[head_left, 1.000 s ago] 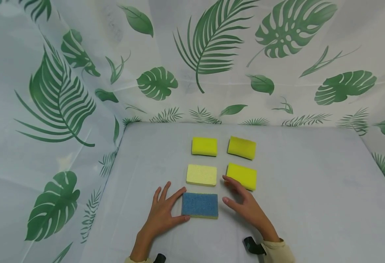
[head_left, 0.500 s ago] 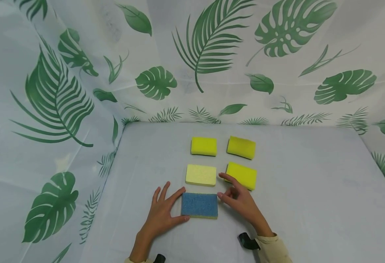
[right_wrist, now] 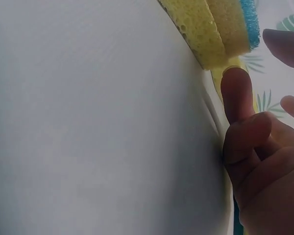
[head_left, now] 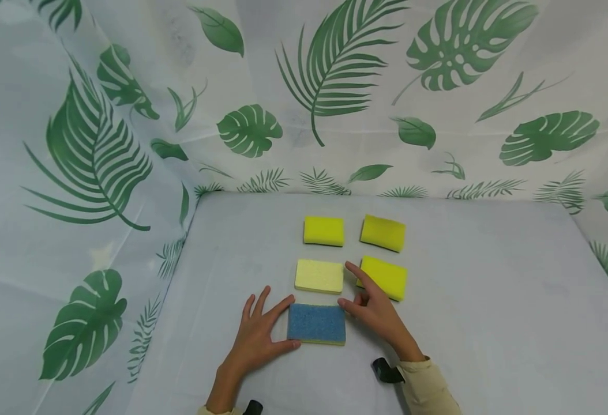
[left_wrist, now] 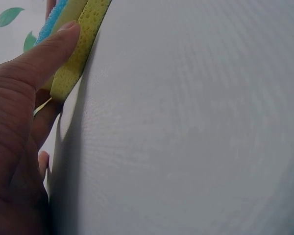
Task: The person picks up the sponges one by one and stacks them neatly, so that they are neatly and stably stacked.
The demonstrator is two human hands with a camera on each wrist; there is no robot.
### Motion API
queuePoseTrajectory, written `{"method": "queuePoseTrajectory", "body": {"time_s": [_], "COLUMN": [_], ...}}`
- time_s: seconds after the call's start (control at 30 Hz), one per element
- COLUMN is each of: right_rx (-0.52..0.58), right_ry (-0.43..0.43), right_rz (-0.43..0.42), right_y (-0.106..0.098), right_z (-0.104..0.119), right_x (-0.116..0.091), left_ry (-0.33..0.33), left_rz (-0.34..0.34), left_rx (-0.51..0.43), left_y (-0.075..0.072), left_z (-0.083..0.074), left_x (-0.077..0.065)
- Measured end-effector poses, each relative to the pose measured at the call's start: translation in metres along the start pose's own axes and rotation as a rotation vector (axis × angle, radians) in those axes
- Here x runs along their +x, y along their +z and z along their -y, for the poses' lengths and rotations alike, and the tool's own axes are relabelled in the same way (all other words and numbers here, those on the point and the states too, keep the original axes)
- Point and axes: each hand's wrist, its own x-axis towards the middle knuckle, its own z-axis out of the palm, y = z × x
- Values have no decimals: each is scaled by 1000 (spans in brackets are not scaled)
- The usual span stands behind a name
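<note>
A blue-topped sponge (head_left: 316, 324) lies flat on the table nearest the person. The left wrist view shows a yellow sponge layer (left_wrist: 73, 73) under its blue-and-yellow body. My left hand (head_left: 254, 340) holds the left end, thumb at the near edge and forefinger at the far corner. Over at the far right corner is my right hand (head_left: 379, 314), its thumb at or just over the sponge. That hand's forefinger points forward between a pale yellow sponge (head_left: 319, 276) and a bright yellow sponge (head_left: 383, 278); its other fingers bend inward, with nothing held.
Farther back are two more bright yellow sponges, a left one (head_left: 323, 231) and a tilted right one (head_left: 383, 233). A grey-white table (head_left: 491, 300) carries everything. Leaf-patterned cloth walls (head_left: 262, 52) enclose it at the back and sides.
My right hand has shifted left, bringing its thumb to the blue-topped sponge's corner, and its forefinger has straightened forward. My left hand and the sponges have stayed put.
</note>
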Motion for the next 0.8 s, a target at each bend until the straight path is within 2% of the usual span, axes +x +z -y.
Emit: {"method": "queuePoseTrajectory", "body": {"time_s": [0.17, 0.8], "right_rx": [-24, -131], "right_ry": [-19, 28], "right_rz": [7, 10], "right_y": [1, 9], "right_z": [0, -1], "right_x": [6, 24], "left_ry": [3, -16], "left_rz": [3, 13], "left_rx": [8, 8], "left_y": [1, 1], "left_z": [1, 2], "left_x": [1, 0]}}
